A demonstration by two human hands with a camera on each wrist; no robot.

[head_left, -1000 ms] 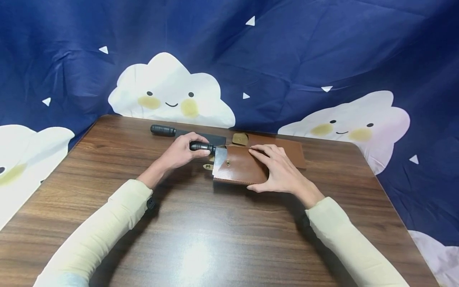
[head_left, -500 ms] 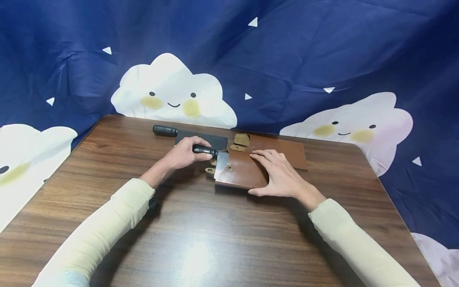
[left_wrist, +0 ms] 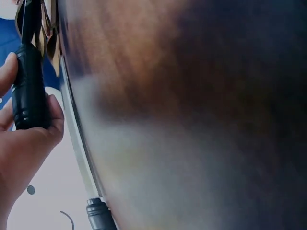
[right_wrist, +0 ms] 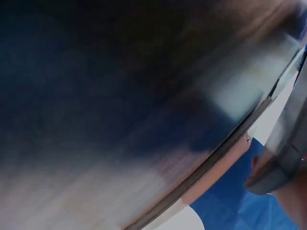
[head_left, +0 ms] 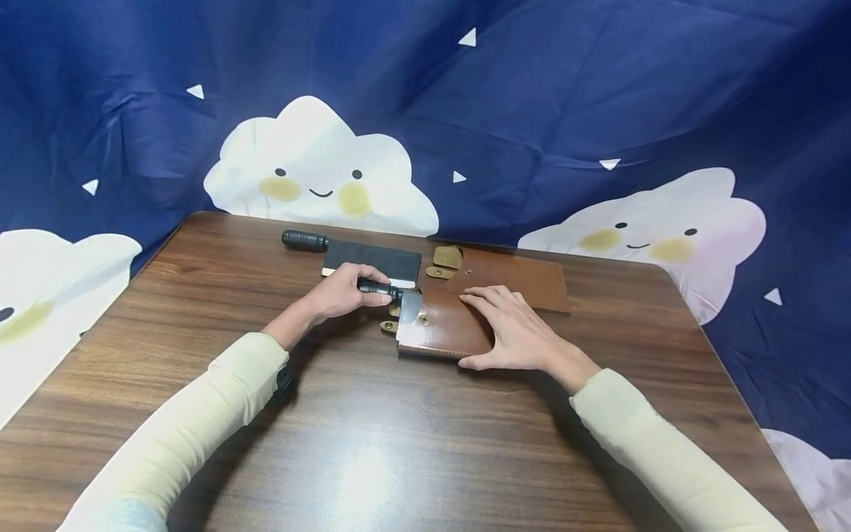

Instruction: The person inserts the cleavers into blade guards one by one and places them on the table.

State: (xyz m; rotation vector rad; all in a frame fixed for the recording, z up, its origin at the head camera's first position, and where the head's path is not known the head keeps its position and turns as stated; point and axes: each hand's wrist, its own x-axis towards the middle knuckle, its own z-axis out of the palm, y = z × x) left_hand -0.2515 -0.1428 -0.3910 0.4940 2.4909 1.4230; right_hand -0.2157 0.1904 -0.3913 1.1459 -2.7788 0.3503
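The cleaver (head_left: 410,314), blade partly inside the brown sheath (head_left: 452,321), is moving nearer the person, left hand (head_left: 346,290) gripping its handle, right hand (head_left: 515,330) pinching the sheath across, seemingly gaining working room from the second cleaver (head_left: 375,258) behind.

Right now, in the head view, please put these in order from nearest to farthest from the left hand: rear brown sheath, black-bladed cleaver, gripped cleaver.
From the left hand:
1. Gripped cleaver: held in it, blade pointing right.
2. Black-bladed cleaver: just beyond it.
3. Rear brown sheath: farthest, off to the right.
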